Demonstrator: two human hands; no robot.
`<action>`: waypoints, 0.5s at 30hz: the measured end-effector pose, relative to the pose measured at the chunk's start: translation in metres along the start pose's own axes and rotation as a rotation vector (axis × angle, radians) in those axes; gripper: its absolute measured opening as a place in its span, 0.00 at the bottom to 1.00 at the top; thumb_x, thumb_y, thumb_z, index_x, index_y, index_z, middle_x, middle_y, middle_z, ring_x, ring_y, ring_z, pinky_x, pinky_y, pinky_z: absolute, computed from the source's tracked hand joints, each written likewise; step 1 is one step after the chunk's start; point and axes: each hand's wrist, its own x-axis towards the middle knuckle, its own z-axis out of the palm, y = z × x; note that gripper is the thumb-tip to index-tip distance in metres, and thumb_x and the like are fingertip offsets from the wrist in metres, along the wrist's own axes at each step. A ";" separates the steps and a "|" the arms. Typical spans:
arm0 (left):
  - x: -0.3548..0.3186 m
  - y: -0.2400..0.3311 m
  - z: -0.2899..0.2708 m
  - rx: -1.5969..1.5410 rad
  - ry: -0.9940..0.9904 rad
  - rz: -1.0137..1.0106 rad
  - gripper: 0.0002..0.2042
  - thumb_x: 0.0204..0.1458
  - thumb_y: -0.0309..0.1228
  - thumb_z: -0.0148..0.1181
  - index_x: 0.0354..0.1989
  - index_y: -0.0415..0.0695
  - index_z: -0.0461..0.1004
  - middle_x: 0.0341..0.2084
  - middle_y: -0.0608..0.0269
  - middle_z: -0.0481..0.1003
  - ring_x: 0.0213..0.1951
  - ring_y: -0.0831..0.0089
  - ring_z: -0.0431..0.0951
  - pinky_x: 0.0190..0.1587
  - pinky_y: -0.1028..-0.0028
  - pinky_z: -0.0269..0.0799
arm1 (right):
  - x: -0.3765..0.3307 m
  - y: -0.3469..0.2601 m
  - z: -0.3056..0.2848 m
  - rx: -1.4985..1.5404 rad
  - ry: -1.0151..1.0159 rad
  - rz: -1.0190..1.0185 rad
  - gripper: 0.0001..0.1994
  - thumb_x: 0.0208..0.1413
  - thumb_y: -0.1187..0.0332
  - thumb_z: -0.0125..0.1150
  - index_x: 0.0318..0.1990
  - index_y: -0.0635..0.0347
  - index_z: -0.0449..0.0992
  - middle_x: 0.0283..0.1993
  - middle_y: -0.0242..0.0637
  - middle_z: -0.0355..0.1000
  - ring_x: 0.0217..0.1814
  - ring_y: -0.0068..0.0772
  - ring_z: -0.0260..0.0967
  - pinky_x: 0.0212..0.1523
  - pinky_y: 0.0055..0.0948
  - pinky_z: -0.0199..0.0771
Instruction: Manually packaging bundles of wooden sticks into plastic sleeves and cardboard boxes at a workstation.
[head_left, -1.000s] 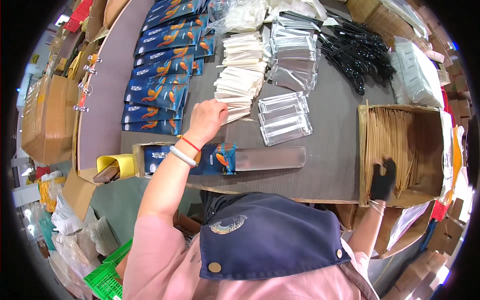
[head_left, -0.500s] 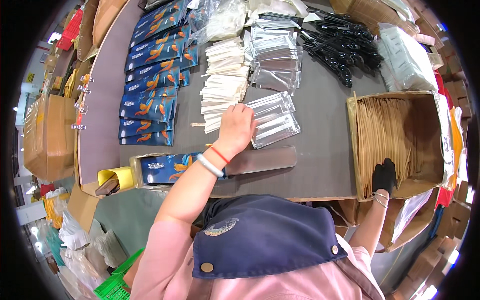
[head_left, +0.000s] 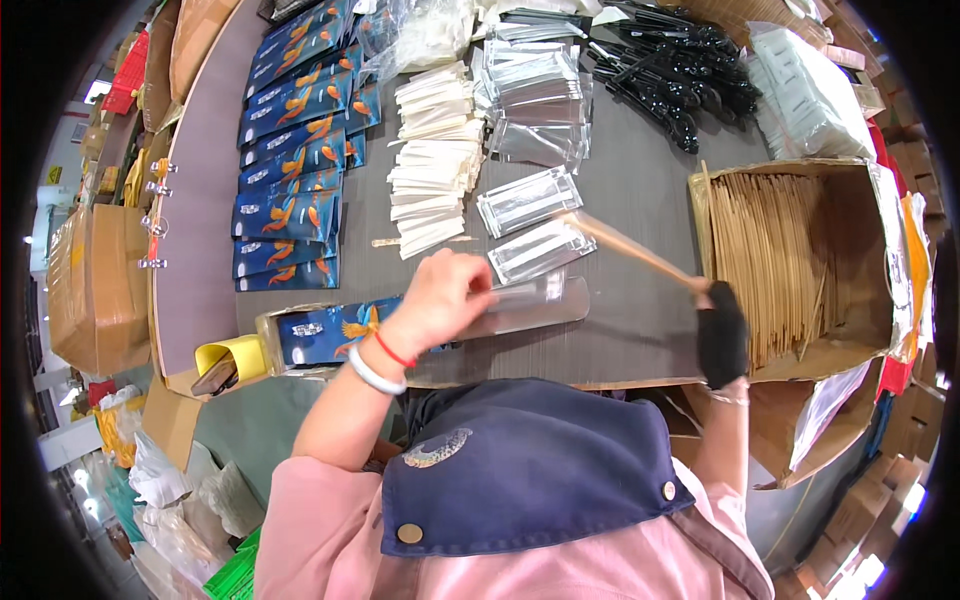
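My right hand (head_left: pixel 723 335), in a black fingerless-looking glove, is closed on one end of a thin wooden stick (head_left: pixel 640 252). The stick slants up to the left, blurred, its far end over small clear packets (head_left: pixel 545 250). My left hand (head_left: pixel 450 290) is bare, fingers curled together above a long clear plastic sleeve (head_left: pixel 530 308); whatever it may hold is hidden. Just beyond it lies a stack of white paper-wrapped strips (head_left: pixel 430 195). More flat clear packets (head_left: pixel 540 100) are piled behind. Many similar thin wooden sticks (head_left: pixel 770 260) fill a cardboard box (head_left: pixel 875 330) at the right.
Blue printed pouches (head_left: pixel 290 215) overlap in a column at the left. A box of blue pouches (head_left: pixel 325 335) and a yellow holder (head_left: pixel 235 360) sit at the table's near left. Black plastic-wrapped utensils (head_left: pixel 680 85) and a white wrapped bundle (head_left: pixel 810 95) lie at the far right.
My right hand has come out of the cardboard box leftward, holding a wooden stick. My left hand has drawn back toward me from the white strips and clear packets.
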 end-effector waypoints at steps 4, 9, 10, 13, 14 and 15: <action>-0.040 0.000 0.010 0.148 0.149 0.003 0.21 0.33 0.32 0.75 0.40 0.48 0.77 0.43 0.62 0.72 0.51 0.57 0.68 0.55 0.63 0.63 | 0.016 -0.030 0.037 0.124 -0.237 -0.265 0.11 0.58 0.75 0.56 0.47 0.59 0.78 0.32 0.40 0.68 0.34 0.41 0.68 0.38 0.33 0.69; -0.076 -0.021 0.008 0.162 0.224 0.001 0.34 0.29 0.34 0.77 0.51 0.43 0.74 0.50 0.59 0.70 0.54 0.55 0.66 0.57 0.59 0.62 | 0.019 -0.042 0.059 -0.301 -0.451 -0.351 0.14 0.56 0.71 0.59 0.50 0.51 0.80 0.33 0.38 0.70 0.31 0.45 0.67 0.36 0.39 0.70; -0.072 -0.020 0.014 0.181 0.220 0.019 0.36 0.28 0.34 0.77 0.52 0.42 0.73 0.50 0.59 0.70 0.55 0.55 0.66 0.57 0.58 0.62 | 0.022 -0.054 0.069 -0.297 -0.467 -0.388 0.13 0.57 0.69 0.59 0.49 0.52 0.80 0.34 0.40 0.71 0.32 0.44 0.69 0.37 0.40 0.71; -0.061 -0.003 0.020 0.222 0.230 0.077 0.37 0.27 0.34 0.78 0.53 0.42 0.72 0.50 0.60 0.70 0.54 0.55 0.66 0.57 0.58 0.62 | 0.028 -0.064 0.098 0.007 -0.321 -0.532 0.12 0.56 0.69 0.61 0.48 0.54 0.80 0.35 0.41 0.71 0.33 0.45 0.69 0.38 0.40 0.71; -0.061 0.000 0.017 0.235 0.215 0.067 0.38 0.25 0.33 0.78 0.54 0.42 0.72 0.50 0.60 0.69 0.53 0.55 0.66 0.56 0.58 0.63 | 0.030 -0.060 0.096 -0.044 -0.260 -0.543 0.11 0.55 0.72 0.62 0.45 0.57 0.80 0.36 0.42 0.72 0.35 0.44 0.71 0.38 0.37 0.73; -0.060 -0.002 0.018 0.232 0.219 0.068 0.38 0.25 0.33 0.78 0.54 0.42 0.72 0.50 0.60 0.69 0.53 0.55 0.66 0.56 0.58 0.63 | 0.027 -0.056 0.099 -0.048 -0.261 -0.546 0.11 0.55 0.72 0.62 0.45 0.57 0.80 0.36 0.42 0.72 0.35 0.44 0.71 0.38 0.37 0.73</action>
